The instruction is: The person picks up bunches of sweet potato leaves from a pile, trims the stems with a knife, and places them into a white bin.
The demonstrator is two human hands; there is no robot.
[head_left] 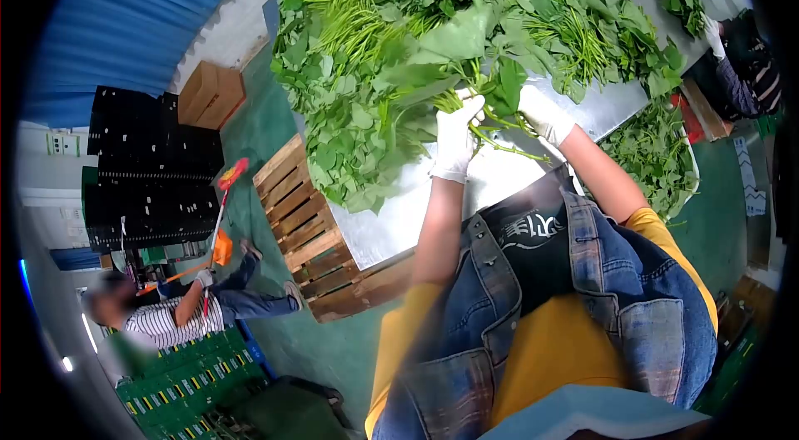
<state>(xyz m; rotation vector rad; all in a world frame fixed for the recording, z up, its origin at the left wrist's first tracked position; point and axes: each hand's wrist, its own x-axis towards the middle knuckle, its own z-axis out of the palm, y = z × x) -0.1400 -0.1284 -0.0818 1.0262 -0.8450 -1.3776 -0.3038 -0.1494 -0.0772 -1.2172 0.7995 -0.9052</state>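
Note:
My left hand point(456, 139), in a white glove, is closed round a bunch of leafy green stems point(483, 119) held up over the metal tabletop point(399, 223). Some leaves at the top of this bunch are blurred. Just to its right, my gloved right hand point(545, 115) has its fingers pinched at the stems and leaves of the same bunch; its fingertips are partly hidden. Beyond both hands lies a large heap of leafy greens point(349, 90), with bare stems showing in places.
The table rests on a wooden pallet point(304, 228). More greens fill a container point(653, 153) at right. A co-worker's gloved hand point(713, 36) holds greens at far right. Another person point(183, 311) at left holds a long-handled broom and dustpan. A cardboard box point(210, 94) stands by the wall.

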